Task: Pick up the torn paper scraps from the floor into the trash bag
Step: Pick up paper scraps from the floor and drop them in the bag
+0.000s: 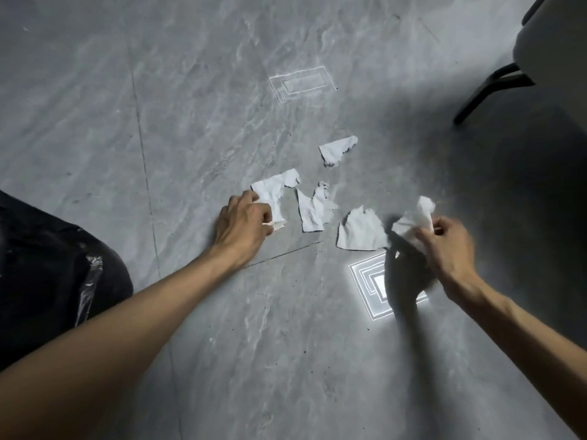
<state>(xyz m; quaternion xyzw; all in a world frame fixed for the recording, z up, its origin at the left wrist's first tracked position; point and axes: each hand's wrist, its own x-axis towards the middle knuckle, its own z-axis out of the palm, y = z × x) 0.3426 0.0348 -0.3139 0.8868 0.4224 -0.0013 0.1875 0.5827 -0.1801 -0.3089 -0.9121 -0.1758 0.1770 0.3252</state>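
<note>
Several torn white paper scraps lie on the grey floor. My left hand (246, 222) pinches the edge of one long scrap (273, 192) that still rests on the floor. My right hand (444, 246) holds a crumpled scrap (414, 219) lifted a little above the floor. Between the hands lie a narrow scrap (313, 211) and a wider scrap (360, 231). A further scrap (336, 149) lies beyond them. The black trash bag (44, 268) sits at the left edge, beside my left forearm.
A chair with a pale seat and black legs (495, 87) stands at the upper right. Bright light reflections show on the tiled floor (222, 90), one beneath my right hand and one farther off.
</note>
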